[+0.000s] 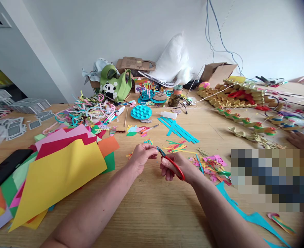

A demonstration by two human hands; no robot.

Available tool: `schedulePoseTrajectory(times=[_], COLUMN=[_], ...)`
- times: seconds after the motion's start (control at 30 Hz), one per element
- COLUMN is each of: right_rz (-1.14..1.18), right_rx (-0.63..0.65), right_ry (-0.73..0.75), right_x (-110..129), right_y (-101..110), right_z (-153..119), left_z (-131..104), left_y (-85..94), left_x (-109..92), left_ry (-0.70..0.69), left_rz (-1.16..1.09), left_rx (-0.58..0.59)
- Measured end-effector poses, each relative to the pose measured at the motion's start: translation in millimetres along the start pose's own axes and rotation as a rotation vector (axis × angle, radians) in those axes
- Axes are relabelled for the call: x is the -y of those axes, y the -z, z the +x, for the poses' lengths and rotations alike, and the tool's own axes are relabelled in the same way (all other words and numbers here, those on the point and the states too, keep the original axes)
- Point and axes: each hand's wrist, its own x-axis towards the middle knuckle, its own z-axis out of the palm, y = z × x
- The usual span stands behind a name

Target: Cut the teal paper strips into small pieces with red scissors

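Red-handled scissors (176, 166) are gripped in my right hand (173, 167), their blades pointing up and left toward my left hand. The fingers of my left hand (143, 156) are pinched close to the blade tips; what lies between them is too small to make out. Just beyond my hands are tiny blue paper bits (148, 141) and a loose pile of thin coloured paper strips (178, 146). Small orange and yellow scraps (129, 155) lie left of my left hand. Longer blue paper strips (178, 129) rest farther back, one crossing the others.
Coloured paper sheets (64, 172) and a black phone (6, 168) lie at left. Colourful scraps (211, 165) and a blue offcut (257, 220) are at right. Behind stand a blue scalloped plate (141, 112), a jar (175, 96) and egg trays (229, 96). Another person's hand (303, 141) rests far right.
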Motion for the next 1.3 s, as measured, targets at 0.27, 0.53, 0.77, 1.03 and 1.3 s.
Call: schedulePoseTrajectory(times=[0.27, 0.53, 0.77, 1.03, 1.3], right_rz=[-0.037, -0.023, -0.011, -0.015, 0.009], right_rx=[-0.01, -0.028, -0.037, -0.041, -0.061], right_ry=[-0.009, -0.033, -0.036, -0.035, -0.038], right_x=[0.6, 1.2, -1.6, -1.5, -2.4], right_y=[0.8, 0.5, 1.2, 0.5, -0.8], right_z=[-0.3, 0.2, 1.4, 0.9, 0.6], left_z=[0.2, -0.3, -0.1, -1.3, -0.5], left_y=[1.0, 1.3, 1.2, 1.6, 0.9], left_x=[-3.9, -3.4, -2.6, -4.4, -3.6], left_ry=[0.003, 0.014, -0.013, -0.013, 0.002], left_rz=[0.029, 0.029, 0.036, 0.046, 0.003], left_rx=[0.02, 0.027, 0.024, 0.054, 0.041])
